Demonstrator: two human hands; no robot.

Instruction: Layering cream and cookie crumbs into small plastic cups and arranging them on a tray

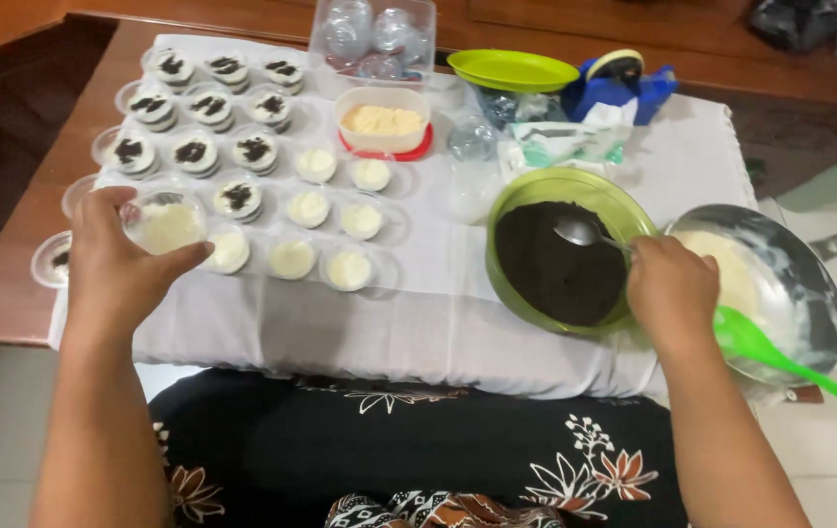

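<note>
The left hand (120,259) sits at the near left of the worktop (418,293), its fingers (184,256) wrapped around a small clear cup (166,223) filled with pale cream, lifted just off the white cloth. That cup hangs close to the near-left edge of the cloth, beside the nearest row of cream-filled cups (291,259). Further back, rows of cups topped with dark crumbs (194,152) run toward the far left corner, packed close with little room between them.

The right hand (673,288) is at the near right, fingers closed on the handle of a metal spoon (580,232) whose bowl rests over the dark crumbs in a round green bowl (536,191). The bowl's near rim lies close to the worktop's near edge. Just right of it, touching or nearly so, a metal bowl (810,264) of pale cream overhangs the right edge, with a green spatula (780,357) jutting out past its rim toward the near right.

Between the cups and the green bowl runs a bare strip of white cloth, the widest free stretch. At the far side stand a tub of yellowish crumbs (382,120), a clear box of lids (374,39), a green plate (513,68) and a blue tape dispenser (619,83).
</note>
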